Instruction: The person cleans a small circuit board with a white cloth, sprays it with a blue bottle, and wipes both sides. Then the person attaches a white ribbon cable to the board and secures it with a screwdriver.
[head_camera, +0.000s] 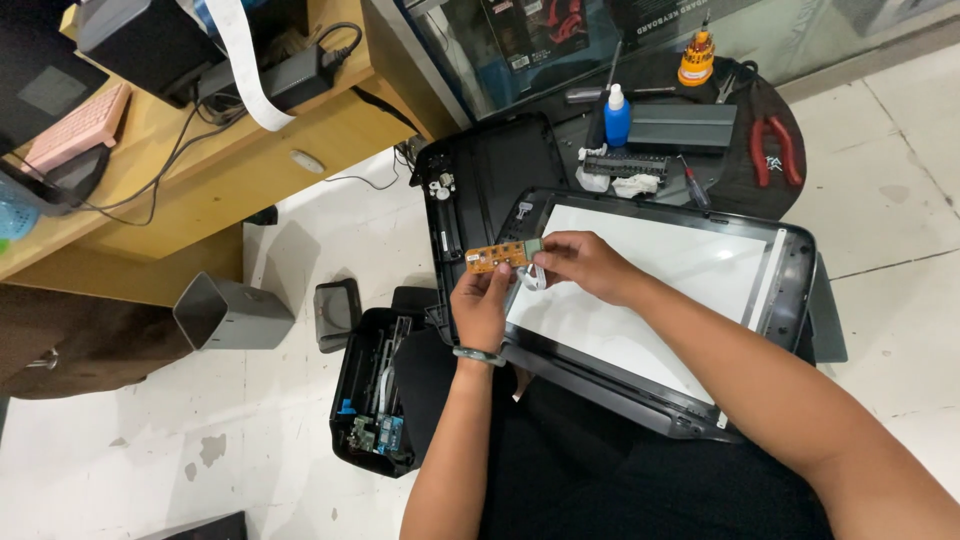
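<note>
Pale wood forms the desk (200, 160) at upper left, carrying a pink keyboard (78, 128), a black power adapter (295, 75) and a white paper strip (245, 65). On the tiled floor below stand a grey box-shaped housing (230, 315) and the opened black printer base (375, 390), a blue part showing inside it. At centre, the left hand (482, 305), a grey-green band at its wrist, pinches the lower edge of a small orange circuit board (500, 257) between closed fingers. The right hand (585, 262) grips the board's right end with thumb and fingertips closed on it. The board is held just above the left edge of the scanner lid (680, 290), whose white panel faces up across the lap. Behind it lie a blue bottle with white cap (617, 115), an orange screwdriver set (696, 60) and red-handled pliers (775, 150). Dark product boxes with red graphics (545, 30) stand along the top edge.
</note>
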